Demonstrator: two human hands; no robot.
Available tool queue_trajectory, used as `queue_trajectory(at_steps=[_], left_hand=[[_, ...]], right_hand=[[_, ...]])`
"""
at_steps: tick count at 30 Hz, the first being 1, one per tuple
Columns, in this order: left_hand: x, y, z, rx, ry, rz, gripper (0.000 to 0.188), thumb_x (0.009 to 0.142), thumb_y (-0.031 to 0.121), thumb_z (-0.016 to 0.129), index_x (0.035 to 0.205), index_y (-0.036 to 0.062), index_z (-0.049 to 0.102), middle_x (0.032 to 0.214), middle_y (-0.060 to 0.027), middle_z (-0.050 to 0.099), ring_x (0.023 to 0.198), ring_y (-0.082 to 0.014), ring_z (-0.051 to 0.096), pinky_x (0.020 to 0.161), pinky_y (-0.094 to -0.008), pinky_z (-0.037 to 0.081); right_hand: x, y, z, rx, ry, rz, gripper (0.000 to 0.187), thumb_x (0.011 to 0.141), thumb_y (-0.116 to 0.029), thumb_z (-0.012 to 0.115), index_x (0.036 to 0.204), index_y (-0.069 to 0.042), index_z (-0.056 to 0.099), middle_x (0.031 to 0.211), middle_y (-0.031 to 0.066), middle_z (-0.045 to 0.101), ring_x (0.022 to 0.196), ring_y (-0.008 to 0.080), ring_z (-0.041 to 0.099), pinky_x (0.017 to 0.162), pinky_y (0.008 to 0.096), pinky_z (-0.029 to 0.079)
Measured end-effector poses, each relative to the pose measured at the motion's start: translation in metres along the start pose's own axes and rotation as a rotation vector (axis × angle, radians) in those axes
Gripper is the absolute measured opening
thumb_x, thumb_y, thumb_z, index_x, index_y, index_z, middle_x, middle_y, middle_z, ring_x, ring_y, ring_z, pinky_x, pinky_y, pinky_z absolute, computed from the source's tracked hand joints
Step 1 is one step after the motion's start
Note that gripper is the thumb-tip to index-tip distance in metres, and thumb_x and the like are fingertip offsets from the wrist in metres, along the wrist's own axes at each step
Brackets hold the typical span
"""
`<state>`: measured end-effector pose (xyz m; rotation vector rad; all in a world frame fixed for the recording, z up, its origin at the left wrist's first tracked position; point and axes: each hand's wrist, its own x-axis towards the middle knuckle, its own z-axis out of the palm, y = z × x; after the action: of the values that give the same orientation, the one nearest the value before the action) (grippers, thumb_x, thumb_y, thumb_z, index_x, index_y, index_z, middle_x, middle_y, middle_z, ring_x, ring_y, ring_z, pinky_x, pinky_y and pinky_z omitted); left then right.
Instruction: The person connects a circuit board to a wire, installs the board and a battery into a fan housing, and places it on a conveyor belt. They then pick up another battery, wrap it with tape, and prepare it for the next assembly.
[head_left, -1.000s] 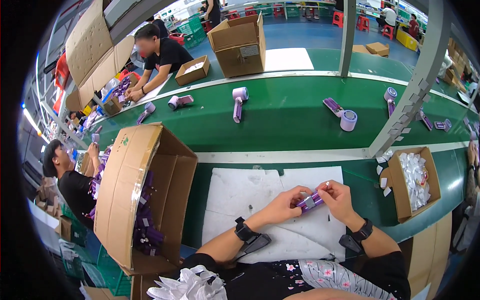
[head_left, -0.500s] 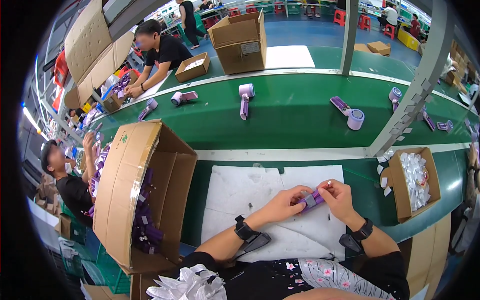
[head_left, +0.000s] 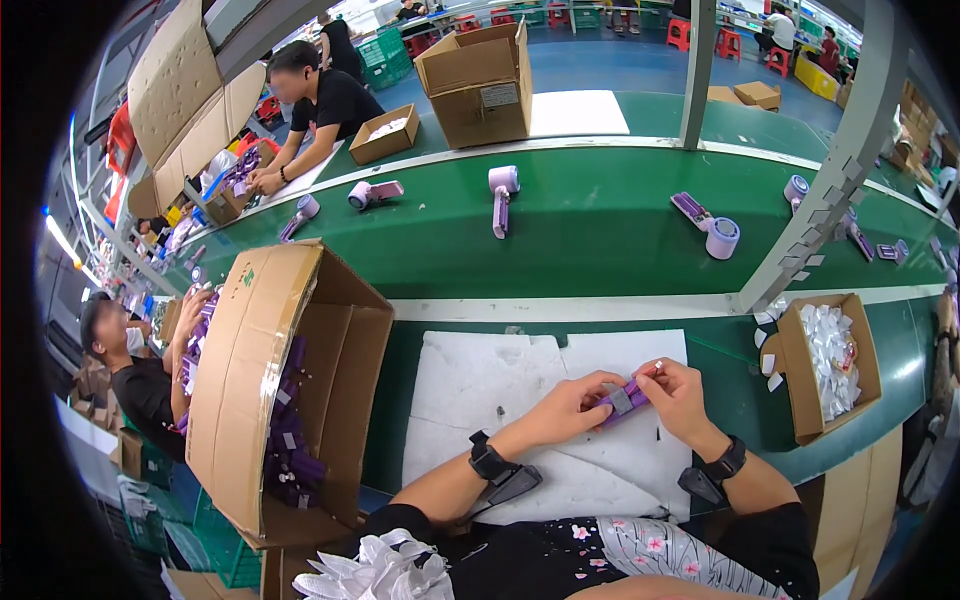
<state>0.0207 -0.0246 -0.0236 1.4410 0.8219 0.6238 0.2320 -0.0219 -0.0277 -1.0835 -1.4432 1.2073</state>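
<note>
A small purple plastic handle part (head_left: 622,402) with a grey patch on its face is held over the white foam sheet (head_left: 465,400). My left hand (head_left: 572,408) grips its left end between thumb and fingers. At the other end my right hand (head_left: 678,395) has thumb and forefinger pinched together on the part, and a tiny white bit shows at those fingertips. What the white bit is, I cannot make out. The right fingers partly cover that end of the part.
On my left a tilted carton (head_left: 250,390) holds many purple parts. To my right stands a small box (head_left: 808,425) of white pieces, some lying loose beside it. Beyond the foam, a green conveyor belt (head_left: 590,230) carries purple handheld fans (head_left: 503,180). A metal post (head_left: 835,160) rises at right.
The fans on the belt have shifted slightly to the right. My hands and the purple part look unmoved. The co-worker at left has shifted a raised hand, and a standing person far back has moved left.
</note>
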Motion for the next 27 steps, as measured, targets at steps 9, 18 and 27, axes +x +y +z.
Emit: queue_trajectory(at_steps=[9,18,27], left_hand=[[0.0008,-0.0019,-0.0012,0.024,0.005,0.007,0.039,0.089,0.006,0.052,0.128,0.0085,0.049,0.088,-0.0085,0.063,0.068,-0.011,0.06,0.065,-0.0268,0.052],[0.0004,-0.0043,-0.0008,0.008,-0.004,0.006,0.04,0.089,0.007,0.053,0.128,0.0081,0.049,0.09,-0.0094,0.063,0.069,-0.0115,0.061,0.065,-0.0272,0.052],[0.0007,-0.0029,-0.0013,0.03,-0.005,0.005,0.04,0.089,0.007,0.053,0.128,0.0084,0.049,0.092,-0.0101,0.064,0.069,-0.0118,0.061,0.065,-0.0274,0.053]], right_hand=[[-0.0001,0.001,0.001,0.021,0.004,-0.012,0.007,0.088,-0.004,0.063,0.088,0.003,0.063,0.075,0.0019,0.064,0.068,0.0036,0.057,0.06,0.0188,0.047],[-0.0005,0.0042,0.0009,0.018,0.008,-0.003,0.007,0.087,-0.004,0.063,0.088,0.003,0.063,0.075,0.0024,0.064,0.069,0.0041,0.058,0.06,0.0189,0.048],[0.0003,0.0011,0.0011,0.007,0.008,0.002,0.007,0.087,-0.004,0.064,0.088,0.003,0.063,0.075,0.0022,0.064,0.068,0.0038,0.058,0.059,0.0188,0.047]])
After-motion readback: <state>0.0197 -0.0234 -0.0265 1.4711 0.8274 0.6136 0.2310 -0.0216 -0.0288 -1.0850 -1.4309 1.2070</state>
